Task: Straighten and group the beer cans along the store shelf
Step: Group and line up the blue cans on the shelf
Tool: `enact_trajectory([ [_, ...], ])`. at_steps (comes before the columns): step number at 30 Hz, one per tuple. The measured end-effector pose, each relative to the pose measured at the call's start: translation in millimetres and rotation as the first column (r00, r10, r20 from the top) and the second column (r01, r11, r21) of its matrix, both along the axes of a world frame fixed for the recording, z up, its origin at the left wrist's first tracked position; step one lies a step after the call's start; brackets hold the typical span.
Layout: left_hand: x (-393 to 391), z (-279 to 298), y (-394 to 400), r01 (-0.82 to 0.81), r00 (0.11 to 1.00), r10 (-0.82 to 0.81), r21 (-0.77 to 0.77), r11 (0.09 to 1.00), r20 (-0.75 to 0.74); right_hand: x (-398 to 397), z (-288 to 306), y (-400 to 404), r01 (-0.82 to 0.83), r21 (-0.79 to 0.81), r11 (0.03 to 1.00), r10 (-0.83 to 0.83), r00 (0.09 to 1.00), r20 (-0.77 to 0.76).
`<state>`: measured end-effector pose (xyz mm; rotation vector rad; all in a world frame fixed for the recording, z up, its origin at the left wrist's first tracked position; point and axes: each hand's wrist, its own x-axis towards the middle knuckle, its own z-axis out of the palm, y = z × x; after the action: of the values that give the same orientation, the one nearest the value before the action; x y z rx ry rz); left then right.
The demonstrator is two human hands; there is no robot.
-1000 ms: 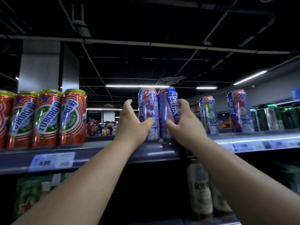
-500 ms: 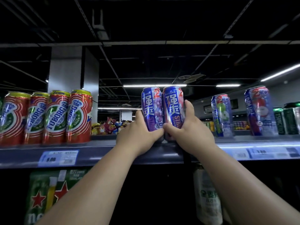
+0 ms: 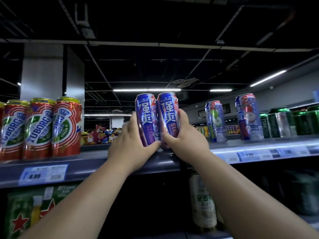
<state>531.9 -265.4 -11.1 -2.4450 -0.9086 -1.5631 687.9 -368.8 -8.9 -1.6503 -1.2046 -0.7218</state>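
Blue and purple, the two cans stand upright on the shelf [image 3: 86, 167] in the head view, touching side by side at its middle, labels facing out. The left hand [image 3: 131, 149] curls round the left can [image 3: 146, 119], thumb across its lower front and fingers behind; the right hand [image 3: 185, 144] wraps the right can [image 3: 168, 116] the same way, fingers up its far side. Both hands are clamped, one can each, thumbs nearly meeting at the cans' bases.

The step in hand looks like squaring this pair — pressing them together and turning the fronts forward. To do it well, keep the bases flat on the shelf and slide, not lift; the cans are tall and would tip if pushed from high up, so the low grip suits. Twist each only until the big characters match its neighbour's, then line both up with the shelf's front edge.

Red cans [image 3: 40, 128] stand grouped well to the left; a green-apple can [image 3: 215, 121] and a red-apple can [image 3: 248, 116] stand apart from each other to the right, with dark green cans [image 3: 283, 124] beyond — those two loose ones probably want gathering next. Only this one view is given.
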Motion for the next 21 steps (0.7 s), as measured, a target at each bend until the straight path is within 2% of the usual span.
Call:
enact_trajectory([
  [4,3.4,-13.6,-16.2,-0.041,0.999,0.033,0.200,0.979,0.040,12.1,-4.0,-15.3,-0.118,0.047,0.992,0.116,0.993,0.028],
  [7,21.6,-19.9,-35.4,-0.029,0.999,0.013,0.394,0.918,0.043,39.2,-9.5,-40.0,-0.055,0.055,0.997,0.052,0.997,0.061],
  [9,43.6,-17.8,-50.0,-0.019,1.000,0.012,0.463,0.886,0.018,67.4,-10.4,-61.4,0.015,0.086,0.996,-0.021,0.997,0.070],
  [13,91.1,-5.5,-76.9,-0.012,0.998,0.033,0.411,0.911,-0.045,131.6,-3.2,-101.9,0.144,0.207,0.968,-0.138,0.990,-0.043],
  [16,121.8,-1.9,-90.8,-0.069,0.994,0.098,0.378,0.923,-0.057,176.5,2.1,-121.0,0.177,0.218,0.960,-0.144,0.976,-0.161],
  [19,134.2,-1.7,-91.0,-0.174,0.980,0.199,0.361,0.916,-0.032,210.6,9.3,-128.6,0.130,0.075,0.989,-0.107,0.960,-0.259],
  [21,132.0,-3.8,-87.4,-0.174,0.983,0.183,0.357,0.918,0.010,224.3,15.8,-127.9,0.153,-0.073,0.985,-0.167,0.955,-0.243],
])
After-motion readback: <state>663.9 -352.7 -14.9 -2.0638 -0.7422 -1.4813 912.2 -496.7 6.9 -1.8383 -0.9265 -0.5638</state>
